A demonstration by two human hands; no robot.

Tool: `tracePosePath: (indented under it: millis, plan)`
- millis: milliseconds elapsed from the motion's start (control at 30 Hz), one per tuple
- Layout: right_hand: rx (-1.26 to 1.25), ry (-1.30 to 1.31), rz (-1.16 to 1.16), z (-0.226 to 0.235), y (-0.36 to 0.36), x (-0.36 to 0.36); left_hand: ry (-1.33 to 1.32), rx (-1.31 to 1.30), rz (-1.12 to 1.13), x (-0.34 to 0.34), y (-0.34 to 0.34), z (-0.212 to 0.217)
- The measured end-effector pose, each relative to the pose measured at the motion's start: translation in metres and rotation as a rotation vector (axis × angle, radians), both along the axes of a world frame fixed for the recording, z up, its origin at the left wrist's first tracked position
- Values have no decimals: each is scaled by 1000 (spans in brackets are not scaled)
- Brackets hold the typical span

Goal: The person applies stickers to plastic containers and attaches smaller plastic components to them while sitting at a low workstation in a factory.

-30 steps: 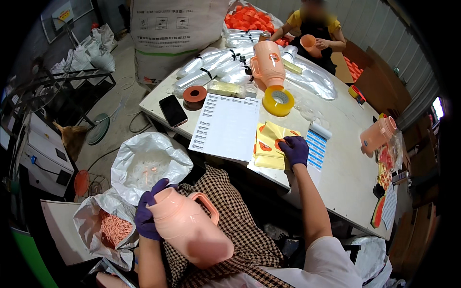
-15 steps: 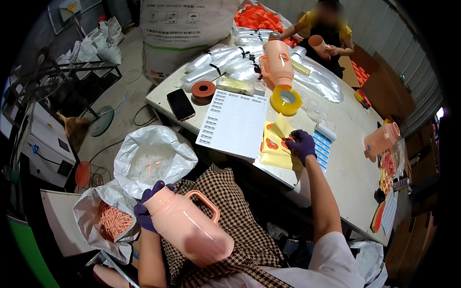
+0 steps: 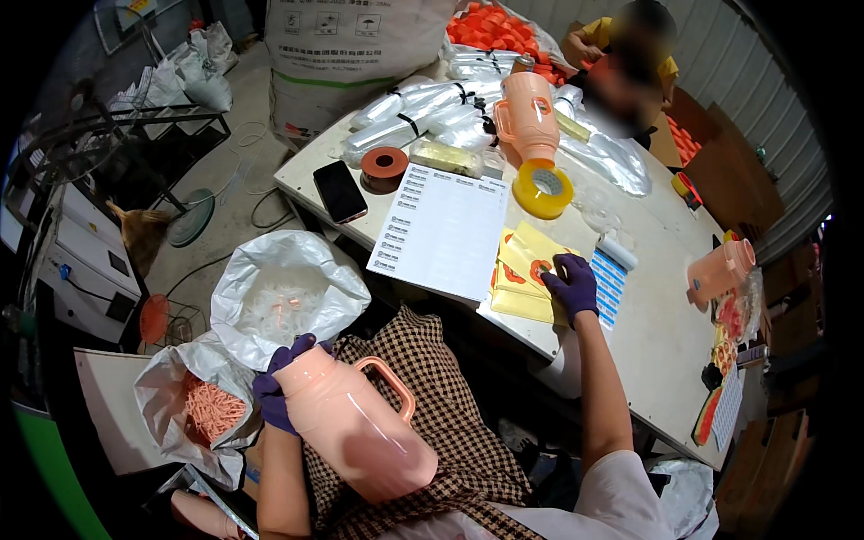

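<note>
A glossy peach-pink jug [image 3: 360, 423] with a side handle lies tilted across my lap, over a checked apron. My left hand [image 3: 283, 387], in a purple glove, is closed around the jug's neck. On the table my right hand [image 3: 573, 286], also gloved in purple, has its fingers bent and pinched at the edge of a yellow sticker sheet [image 3: 522, 301]. A red-orange sticker [image 3: 539, 271] shows by the fingertips. Left of this hand lies a white label sheet [image 3: 441, 234] with small dark prints; to its right is a blue-and-white label strip [image 3: 610, 283].
Yellow tape roll [image 3: 543, 189], brown roll [image 3: 384, 169], phone [image 3: 340, 192] and another pink jug [image 3: 529, 117] are on the table. A further jug [image 3: 720, 270] is at right. Open white sacks [image 3: 229, 310] stand left of my knees. A co-worker [image 3: 630, 72] is across the table.
The lifted yellow sheet now lies flatter, and my right hand has shifted slightly lower over it. The left hand and jug hardly moved. The co-worker leans closer to the table.
</note>
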State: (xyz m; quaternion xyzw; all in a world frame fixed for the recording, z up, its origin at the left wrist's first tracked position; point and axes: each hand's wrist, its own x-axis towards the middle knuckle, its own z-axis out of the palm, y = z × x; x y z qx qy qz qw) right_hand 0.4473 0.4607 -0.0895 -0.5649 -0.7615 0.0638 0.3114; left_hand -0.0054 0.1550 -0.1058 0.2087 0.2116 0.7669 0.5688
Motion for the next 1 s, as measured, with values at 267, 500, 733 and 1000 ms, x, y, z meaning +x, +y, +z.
tracePosePath:
  millis: [267, 500, 733, 1000]
  plan:
    - [-164, 203, -205, 6, 4, -16, -46, 59, -33, -9, 0, -21]
    - [-51, 147, -40, -5, 3, 1, 6, 25, -27, 13, 2, 23]
    - [-722, 714, 211, 15, 24, 38, 61, 42, -46, 10, 6, 21]
    - [-831, 860, 527, 104, -139, -93, -20, -17, -192, -13, 14, 23]
